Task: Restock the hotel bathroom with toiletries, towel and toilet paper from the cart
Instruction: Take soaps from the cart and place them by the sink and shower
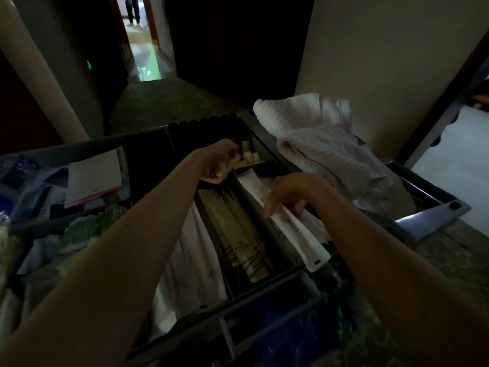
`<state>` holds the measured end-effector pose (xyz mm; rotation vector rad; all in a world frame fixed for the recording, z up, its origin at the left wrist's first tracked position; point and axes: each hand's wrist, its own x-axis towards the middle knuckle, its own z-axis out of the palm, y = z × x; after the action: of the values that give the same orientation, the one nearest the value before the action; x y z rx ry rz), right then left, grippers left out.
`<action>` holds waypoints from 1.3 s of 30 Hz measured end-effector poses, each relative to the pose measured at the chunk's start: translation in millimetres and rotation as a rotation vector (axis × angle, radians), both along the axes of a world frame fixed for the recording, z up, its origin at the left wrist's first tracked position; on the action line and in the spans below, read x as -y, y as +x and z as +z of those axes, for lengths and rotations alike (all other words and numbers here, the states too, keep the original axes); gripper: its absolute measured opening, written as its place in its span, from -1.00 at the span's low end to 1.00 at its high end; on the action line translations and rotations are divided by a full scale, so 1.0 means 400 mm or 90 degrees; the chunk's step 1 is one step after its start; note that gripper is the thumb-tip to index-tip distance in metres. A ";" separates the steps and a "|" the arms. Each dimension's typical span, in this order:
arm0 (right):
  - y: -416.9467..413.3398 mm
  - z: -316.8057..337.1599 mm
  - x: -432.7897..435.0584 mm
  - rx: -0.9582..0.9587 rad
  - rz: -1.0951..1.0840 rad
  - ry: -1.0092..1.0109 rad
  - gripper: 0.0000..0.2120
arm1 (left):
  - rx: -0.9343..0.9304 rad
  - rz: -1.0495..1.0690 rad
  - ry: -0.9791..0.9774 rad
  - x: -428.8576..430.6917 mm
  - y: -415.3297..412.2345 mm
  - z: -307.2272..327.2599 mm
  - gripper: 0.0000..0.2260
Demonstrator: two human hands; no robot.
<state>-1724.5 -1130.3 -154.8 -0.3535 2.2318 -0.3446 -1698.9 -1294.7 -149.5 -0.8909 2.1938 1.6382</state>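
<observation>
Now — white pkt (293, 226) under R fingers (268, 206), touching.

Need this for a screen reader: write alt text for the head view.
In a dim hallway, a person's left hand grips a small pale item over a cart's divided tray, while the right hand touches white packets. Beside them lie white towels.
</observation>
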 end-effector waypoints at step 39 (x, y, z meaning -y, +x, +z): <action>0.084 -0.009 -0.007 -0.133 -0.217 -0.201 -0.26 | -0.007 -0.014 0.044 -0.015 0.137 -0.014 -0.79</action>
<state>-1690.9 -1127.4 -158.2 -0.1760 2.4450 -0.8826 -1644.1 -1288.9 -155.2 -0.8380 2.1330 1.7015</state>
